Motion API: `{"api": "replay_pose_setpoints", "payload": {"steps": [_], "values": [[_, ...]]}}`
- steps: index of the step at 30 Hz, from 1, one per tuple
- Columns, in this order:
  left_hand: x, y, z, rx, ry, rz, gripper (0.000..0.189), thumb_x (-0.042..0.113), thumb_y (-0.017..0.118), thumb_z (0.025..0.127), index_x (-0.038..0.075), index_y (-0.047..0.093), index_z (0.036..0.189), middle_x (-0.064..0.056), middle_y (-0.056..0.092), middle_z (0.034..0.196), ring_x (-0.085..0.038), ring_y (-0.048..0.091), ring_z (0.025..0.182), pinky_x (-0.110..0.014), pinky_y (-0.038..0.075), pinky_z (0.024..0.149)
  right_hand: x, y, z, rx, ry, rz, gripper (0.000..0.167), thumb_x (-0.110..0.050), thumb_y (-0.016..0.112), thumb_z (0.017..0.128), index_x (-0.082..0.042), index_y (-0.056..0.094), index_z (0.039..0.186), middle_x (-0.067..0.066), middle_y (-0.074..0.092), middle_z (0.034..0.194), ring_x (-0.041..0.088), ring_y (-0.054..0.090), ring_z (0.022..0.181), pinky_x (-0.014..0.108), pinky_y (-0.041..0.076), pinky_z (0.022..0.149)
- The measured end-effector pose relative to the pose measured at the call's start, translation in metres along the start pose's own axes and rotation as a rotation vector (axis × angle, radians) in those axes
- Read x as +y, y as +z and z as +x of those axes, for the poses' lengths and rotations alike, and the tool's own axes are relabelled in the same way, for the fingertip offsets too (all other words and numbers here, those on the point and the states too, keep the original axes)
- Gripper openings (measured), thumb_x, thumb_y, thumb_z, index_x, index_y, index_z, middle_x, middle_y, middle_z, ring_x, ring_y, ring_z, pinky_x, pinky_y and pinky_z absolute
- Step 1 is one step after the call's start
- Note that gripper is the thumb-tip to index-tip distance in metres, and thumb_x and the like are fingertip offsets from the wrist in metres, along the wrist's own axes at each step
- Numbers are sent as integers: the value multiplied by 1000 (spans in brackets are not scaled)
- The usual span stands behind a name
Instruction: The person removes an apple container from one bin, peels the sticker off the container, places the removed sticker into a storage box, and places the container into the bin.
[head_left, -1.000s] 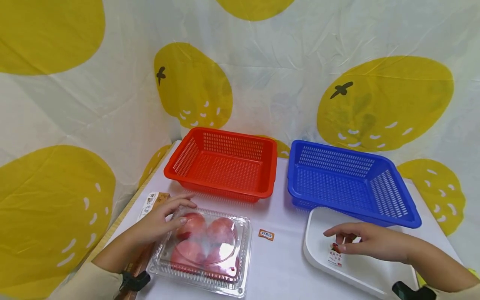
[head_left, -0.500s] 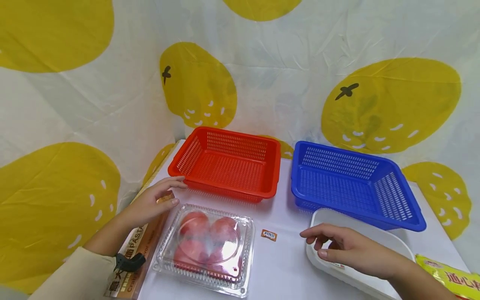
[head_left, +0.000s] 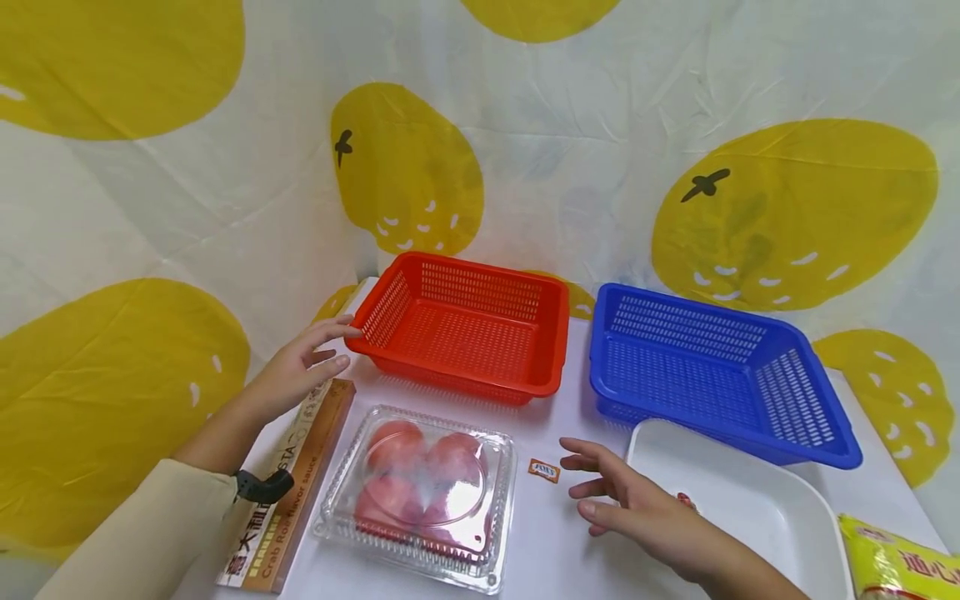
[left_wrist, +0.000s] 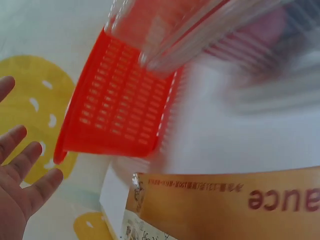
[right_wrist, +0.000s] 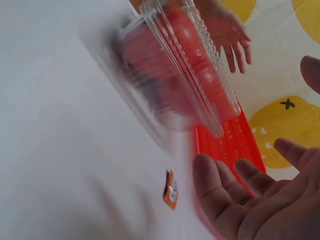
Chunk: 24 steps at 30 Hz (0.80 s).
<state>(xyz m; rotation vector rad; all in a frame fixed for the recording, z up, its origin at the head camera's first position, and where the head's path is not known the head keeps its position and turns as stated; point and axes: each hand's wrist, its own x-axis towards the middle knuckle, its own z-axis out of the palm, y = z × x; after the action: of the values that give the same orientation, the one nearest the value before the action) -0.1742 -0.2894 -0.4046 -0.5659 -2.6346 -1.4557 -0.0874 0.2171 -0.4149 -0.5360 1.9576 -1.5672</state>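
My left hand (head_left: pixel 303 371) hovers with loosely spread fingers beside the left rim of the red basket (head_left: pixel 450 379), above the far end of a long brown pasta box (head_left: pixel 311 475). It holds nothing. My right hand (head_left: pixel 630 508), fingers spread and slightly bent, is over the table between a small orange packet (head_left: pixel 543 471) and a white tray (head_left: pixel 765 500); it holds nothing either. Between the hands sits a clear plastic container (head_left: pixel 420 500) with several round red fruits inside. In the right wrist view the right-hand fingers (right_wrist: pixel 215 190) point toward the red basket.
A blue basket (head_left: pixel 795 400) stands at the back right, behind the white tray. In the tray a small red-printed item (head_left: pixel 686 502) is mostly hidden by my right arm. A yellow bag (head_left: pixel 900 558) lies at the far right. A patterned cloth (head_left: pixel 555 167) hangs behind the table.
My left hand has moved off the clear container, leftward and forward to the red basket's side. My right hand has moved left out of the white tray, its fingers spreading.
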Motion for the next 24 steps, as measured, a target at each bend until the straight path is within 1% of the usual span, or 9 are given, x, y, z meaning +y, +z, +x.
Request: {"api": "replay_pose_setpoints", "payload": {"steps": [2, 3, 6, 9, 14, 16, 19, 22, 24], "values": [[-3, -2, 4, -2, -33, -18, 44, 17, 65, 106, 3, 58, 147, -18, 35, 170, -47, 38, 151, -34, 51, 108, 2, 5, 3, 0, -13, 30, 69, -16, 61, 108, -15, 28, 168, 32, 33, 162, 45, 48, 137, 46, 61, 93], [-4, -3, 6, -3, -46, -29, 45, 18, 64, 106, 3, 57, 148, -17, 34, 171, -47, 37, 152, -34, 51, 107, 3, 8, 5, 3, -8, 45, 69, -16, 61, 108, -16, 26, 168, 31, 32, 163, 46, 47, 138, 47, 61, 93], [-10, -4, 13, 6, -65, -60, 48, 17, 64, 106, 0, 54, 150, -18, 32, 171, -47, 32, 155, -51, 48, 112, 6, 17, 12, 10, 15, 101, 71, -19, 59, 109, -21, 23, 170, 29, 29, 165, 47, 43, 141, 48, 60, 96], [-18, -3, 20, 22, -83, -103, 51, 14, 65, 106, -2, 51, 152, -20, 35, 169, -44, 29, 156, -65, 39, 116, 10, 27, 21, 28, 31, 154, 73, -21, 59, 109, -26, 20, 170, 27, 26, 167, 48, 40, 144, 48, 58, 98], [-34, -2, 32, 30, -117, -199, 57, 13, 65, 106, 0, 43, 158, -21, 40, 166, -45, 33, 154, -68, 36, 118, 15, 47, 35, 104, 52, 237, 80, -26, 61, 108, -28, 13, 171, 28, 22, 169, 46, 39, 146, 49, 57, 99], [-40, -1, 35, 25, -128, -234, 58, 14, 64, 107, 1, 41, 159, -22, 39, 166, -46, 35, 153, -65, 38, 118, 17, 54, 42, 136, 66, 260, 82, -27, 63, 107, -29, 12, 171, 28, 22, 169, 44, 41, 145, 50, 56, 100], [-49, 0, 40, 14, -140, -281, 58, 14, 63, 108, 2, 40, 160, -24, 39, 165, -48, 37, 152, -47, 47, 116, 20, 64, 50, 167, 73, 274, 86, -29, 66, 105, -30, 10, 171, 29, 23, 168, 40, 44, 141, 50, 56, 100], [-59, 2, 45, 8, -150, -341, 56, 12, 61, 109, 1, 39, 159, -26, 40, 164, -49, 40, 149, -27, 52, 106, 23, 73, 58, 165, 58, 281, 91, -29, 68, 104, -31, 7, 172, 30, 25, 166, 38, 50, 138, 48, 57, 98], [-65, 3, 47, 11, -150, -378, 54, 10, 59, 110, 0, 38, 159, -26, 39, 163, -48, 45, 145, -22, 54, 101, 24, 78, 63, 161, 38, 280, 93, -29, 69, 104, -31, 6, 172, 31, 28, 165, 36, 53, 137, 45, 57, 98]]}}
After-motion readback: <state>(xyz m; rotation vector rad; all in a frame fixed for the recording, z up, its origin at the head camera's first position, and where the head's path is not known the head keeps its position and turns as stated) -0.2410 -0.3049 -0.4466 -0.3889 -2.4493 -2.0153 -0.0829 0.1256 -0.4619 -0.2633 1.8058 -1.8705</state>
